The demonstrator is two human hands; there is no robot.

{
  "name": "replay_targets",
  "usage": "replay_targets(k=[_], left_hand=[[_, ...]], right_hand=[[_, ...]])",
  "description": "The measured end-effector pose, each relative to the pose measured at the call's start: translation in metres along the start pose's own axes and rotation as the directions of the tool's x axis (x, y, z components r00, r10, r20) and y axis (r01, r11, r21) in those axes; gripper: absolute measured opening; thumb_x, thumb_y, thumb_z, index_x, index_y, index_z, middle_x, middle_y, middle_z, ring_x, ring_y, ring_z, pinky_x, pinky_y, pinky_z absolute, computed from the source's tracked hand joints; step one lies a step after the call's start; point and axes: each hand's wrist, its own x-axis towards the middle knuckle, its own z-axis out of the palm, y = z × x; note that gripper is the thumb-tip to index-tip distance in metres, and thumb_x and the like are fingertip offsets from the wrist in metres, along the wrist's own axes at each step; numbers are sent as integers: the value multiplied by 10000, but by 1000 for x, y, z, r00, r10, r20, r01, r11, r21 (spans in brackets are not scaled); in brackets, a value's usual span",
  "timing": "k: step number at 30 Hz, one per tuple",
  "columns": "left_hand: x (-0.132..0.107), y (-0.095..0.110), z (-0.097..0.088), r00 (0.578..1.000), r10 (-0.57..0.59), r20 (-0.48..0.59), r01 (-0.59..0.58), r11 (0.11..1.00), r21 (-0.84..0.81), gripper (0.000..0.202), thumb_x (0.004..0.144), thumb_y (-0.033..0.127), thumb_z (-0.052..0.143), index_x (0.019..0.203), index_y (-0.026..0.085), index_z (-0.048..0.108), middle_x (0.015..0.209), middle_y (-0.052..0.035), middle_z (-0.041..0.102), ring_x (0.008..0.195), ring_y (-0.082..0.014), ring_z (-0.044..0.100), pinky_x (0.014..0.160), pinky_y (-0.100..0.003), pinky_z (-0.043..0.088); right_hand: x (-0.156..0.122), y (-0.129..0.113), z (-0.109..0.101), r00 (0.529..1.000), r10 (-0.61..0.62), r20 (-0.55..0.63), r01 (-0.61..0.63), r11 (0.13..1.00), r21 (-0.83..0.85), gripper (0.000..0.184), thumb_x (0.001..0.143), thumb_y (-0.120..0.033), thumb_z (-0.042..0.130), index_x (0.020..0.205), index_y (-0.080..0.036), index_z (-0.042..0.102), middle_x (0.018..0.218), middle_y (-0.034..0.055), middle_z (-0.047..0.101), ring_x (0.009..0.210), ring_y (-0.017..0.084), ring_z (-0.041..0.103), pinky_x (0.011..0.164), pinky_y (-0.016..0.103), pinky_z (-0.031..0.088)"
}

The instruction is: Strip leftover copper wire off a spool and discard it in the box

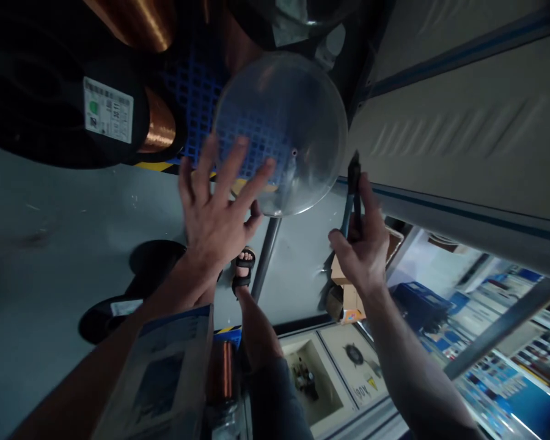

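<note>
Two hands over grey floor [50, 244], left hand [217, 208] fingers spread at clear disc [282, 131], right hand [362, 241] clamped on pliers [354, 183]

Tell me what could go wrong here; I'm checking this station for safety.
1. The left hand reaches with fingers spread to the clear disc on its thin post; a push might tip it.
2. The right hand holds blue-handled pliers near the disc's rim and could scratch it.
3. The sandalled foot is exposed if anything drops.
</note>
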Motion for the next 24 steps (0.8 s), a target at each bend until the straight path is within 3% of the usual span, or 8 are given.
replay_targets(k=[2, 5, 9, 12, 14, 18, 21, 24], left_hand=[[19, 16, -10, 985, 42, 169, -43, 999, 5, 859, 914, 264, 961, 1692, 464, 657, 1800, 1, 492, 1754, -547, 229, 1454, -777, -157], [38, 21, -12, 967, 61, 247, -80, 995, 65, 830, 936, 334, 948, 1711, 406, 659, 1780, -26, 508, 1708, -581, 287, 1430, -812, -169], [55, 3, -8, 942, 134, 307, -201, 960, 196, 813, 1014, 477, 979, 1741, 388, 626, 1716, -84, 507, 1639, -609, 323, 1388, -910, -71], [72, -12, -3, 962, 156, 222, -217, 934, 283, 582, 1045, 527, 987, 1578, 412, 784, 1489, -72, 604, 1493, -497, 468, 1395, -851, 175], [87, -18, 1, 982, 89, 169, -140, 937, 320, 365, 1080, 572, 964, 1372, 368, 886, 1328, -55, 640, 1379, -411, 528, 1343, -774, 339], [126, -20, 6, 991, -46, 128, 0, 941, 337, 390, 1040, 615, 1020, 1152, 253, 926, 1192, -36, 679, 1307, -365, 608, 1204, -707, 486], [148, -16, 10, 992, -50, 114, 10, 944, 329, 326, 1021, 556, 1030, 1130, 266, 929, 1130, -3, 689, 1306, -365, 684, 1156, -669, 548], [133, -16, 19, 998, -47, 32, 30, 918, 396, 331, 1004, 457, 1042, 1266, 314, 900, 1323, -20, 658, 1417, -394, 609, 1220, -687, 494]], right_hand=[[-15, 7, -5, 999, 45, -10, -44, 998, 38, 1082, 808, -183, 698, 1862, -313, 486, 856, -18, 523, 628, 119, 364, 547, 257, 390], [-35, 11, 3, 982, 183, 38, -187, 967, 174, 960, 848, -242, 689, 1796, -251, 541, 969, 17, 588, 719, 142, 438, 582, 267, 425], [-37, 1, 45, 889, 456, 37, -423, 788, 448, 670, 891, -317, 653, 1553, -211, 663, 879, -17, 482, 692, 128, 408, 576, 256, 376], [-17, -9, 89, 770, 638, 36, -437, 484, 759, 478, 901, -390, 685, 1334, -214, 588, 802, -65, 348, 634, 103, 322, 566, 240, 338], [1, -13, 116, 751, 658, 61, -386, 362, 849, 451, 941, -506, 755, 1188, -238, 488, 815, -67, 331, 653, 96, 338, 589, 231, 387], [34, -14, 148, 770, 638, 8, -328, 386, 862, 503, 1015, -555, 752, 1094, -260, 352, 882, -40, 388, 699, 96, 391, 628, 221, 448], [55, -7, 154, 762, 648, 8, -275, 312, 909, 479, 1023, -490, 740, 1059, -260, 322, 837, -53, 348, 662, 96, 369, 622, 226, 449], [51, 9, 158, 723, 684, 99, -308, 191, 932, 426, 1013, -512, 720, 1030, -248, 386, 813, -61, 382, 651, 93, 400, 703, 258, 540]])
